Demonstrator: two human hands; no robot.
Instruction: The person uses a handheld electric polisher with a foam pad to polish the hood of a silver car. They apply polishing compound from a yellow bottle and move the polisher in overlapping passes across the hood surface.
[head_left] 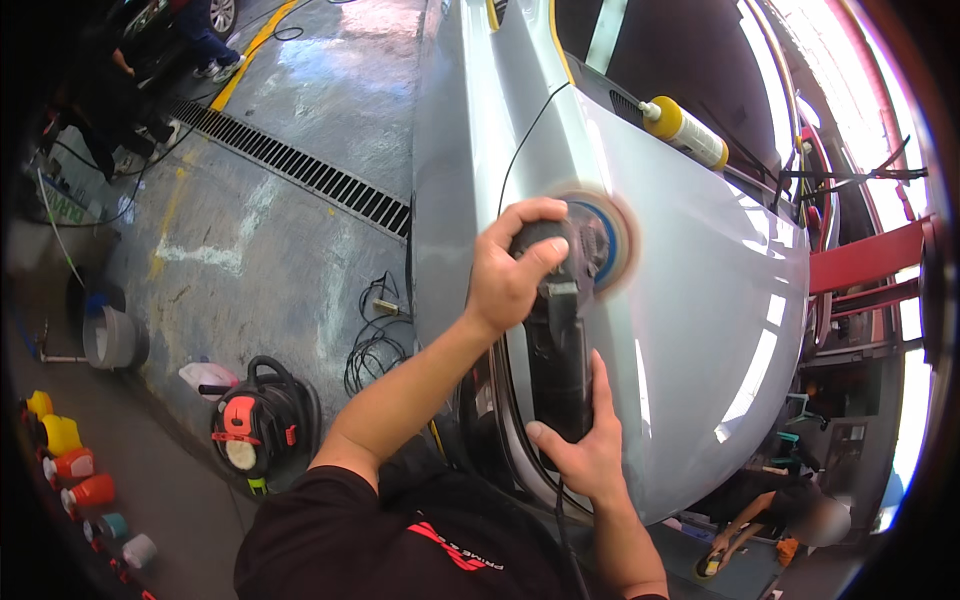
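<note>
A black car polisher [560, 370] lies over the silver-grey car hood [690, 300]. Its round pad [618, 240], with a blue ring, is blurred as if spinning against the paint near the fender. My left hand [512, 268] wraps round the polisher's head, thumb on top. My right hand [590, 455] grips the rear of its body, thumb on one side and fingers along the other. A cord runs down from the tool past my right forearm. Near the windshield, a bottle [685, 132] with a yellow label lies on its side.
On the floor to the left stand a black-and-red vacuum cleaner [255, 425], coiled cables [372, 355] and a grey bucket [113, 338]. A drain grate [300, 170] crosses the floor. Colourful bottles [75, 465] line the left edge. Another person [790, 510] crouches at the lower right.
</note>
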